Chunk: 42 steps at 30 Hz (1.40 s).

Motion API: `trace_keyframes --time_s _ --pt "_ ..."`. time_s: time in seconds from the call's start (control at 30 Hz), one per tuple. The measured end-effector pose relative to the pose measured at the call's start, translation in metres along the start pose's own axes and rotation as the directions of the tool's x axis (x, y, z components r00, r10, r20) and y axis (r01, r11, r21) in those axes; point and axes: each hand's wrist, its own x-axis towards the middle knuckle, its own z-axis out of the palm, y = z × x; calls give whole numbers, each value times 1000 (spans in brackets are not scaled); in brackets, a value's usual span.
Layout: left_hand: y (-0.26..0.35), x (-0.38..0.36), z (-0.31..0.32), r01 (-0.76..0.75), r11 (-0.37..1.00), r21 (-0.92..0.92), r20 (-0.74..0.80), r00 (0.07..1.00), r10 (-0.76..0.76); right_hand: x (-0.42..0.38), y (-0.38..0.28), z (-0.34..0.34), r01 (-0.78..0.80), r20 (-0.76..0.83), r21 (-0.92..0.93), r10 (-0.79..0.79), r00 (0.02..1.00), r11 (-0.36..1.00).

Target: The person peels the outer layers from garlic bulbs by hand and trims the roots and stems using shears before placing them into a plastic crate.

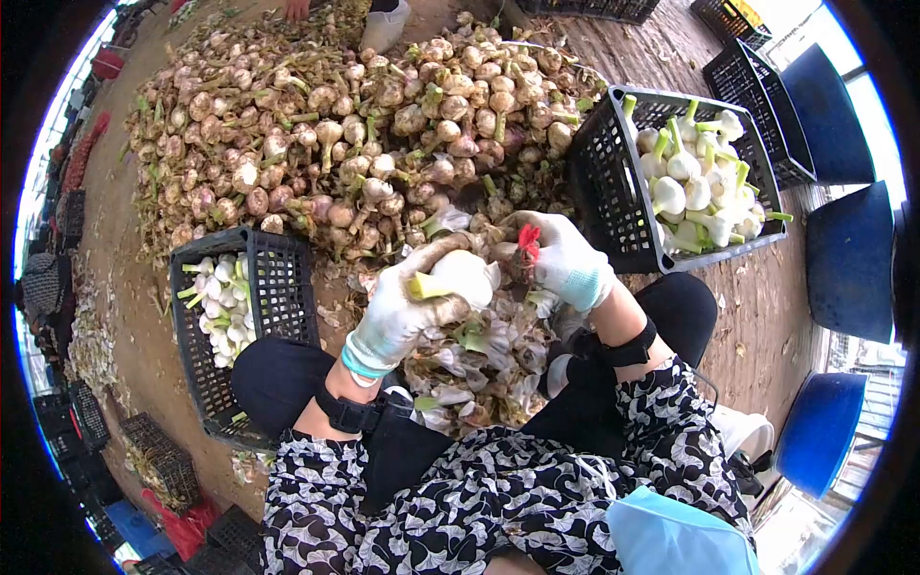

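Note:
My left hand [398,311], in a soiled white glove, is closed around a large peeled white garlic bulb [467,278] whose cut green stem points left. Just right of the bulb, my gloved right hand [561,259] has its fingers closed on a small tool with a red part [528,243]; its working end is too dark to make out. Below both hands lie loose garlic skins [484,359]. Beyond them spreads a big heap of unpeeled garlic [326,144].
A black crate [613,225] of cleaned bulbs stands at right, and another crate [287,278] holds smaller ones at left. Blue tubs [848,264] line the right edge. At the top left, another person's hand [297,9] is near the heap.

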Motion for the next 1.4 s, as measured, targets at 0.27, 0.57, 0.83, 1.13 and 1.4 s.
trace_keyframes --time_s 0.27,0.57,0.83,1.13,1.4 --pt "-7 6 -4 -138 959 249 -69 985 160 -13 -8 21 121 -139 -5 -120 983 993" --pt "-7 2 -3 -91 986 -137 67 993 101 -10 6 20 -170 77 619 156 985 767" --pt "-20 10 7 -253 921 298 -237 915 328 0 12 60 309 -189 221 -271 944 925" --pt "-22 12 10 -63 959 278 -430 884 183 1 3 67 296 -296 151 -242 924 943" --pt "-31 15 4 -83 994 73 -349 932 103 2 4 46 112 -400 61 -78 913 992"
